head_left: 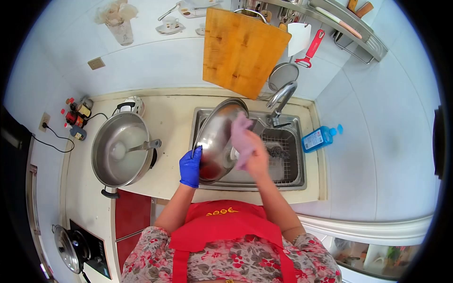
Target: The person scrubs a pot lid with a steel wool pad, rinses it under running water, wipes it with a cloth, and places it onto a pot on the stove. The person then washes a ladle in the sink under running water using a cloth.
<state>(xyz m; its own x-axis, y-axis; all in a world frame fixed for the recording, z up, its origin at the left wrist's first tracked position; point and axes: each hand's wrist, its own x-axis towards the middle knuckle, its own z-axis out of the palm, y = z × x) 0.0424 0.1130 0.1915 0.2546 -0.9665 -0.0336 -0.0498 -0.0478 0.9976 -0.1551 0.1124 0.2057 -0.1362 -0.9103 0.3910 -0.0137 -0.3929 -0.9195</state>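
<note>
Overhead view of two hands at a double-basin stainless-steel sink (pixel 303 181) set in a cream countertop (pixel 172 122). The left hand (pixel 190 170), in a blue glove, had its fingers closed on the near left rim of a large, round, shiny metal lid or shallow pan (pixel 214 134) (which of the two could not be told), tilted over the left part of the sink. The bare right hand (pixel 256 158), blurred, had its fingers curled around a mauve-pink cloth (pixel 242 139), held in front of the metal piece's right side; contact between cloth and metal could not be made out. A curved silver tap (pixel 284 94) stood behind the sink, a transparent blue plastic bottle (pixel 316 139) just to its right. Well to the left, a wide steel pot (pixel 104 150) held pale liquid and a metal ladle (pixel 144 145), its handle resting across the rim
</note>
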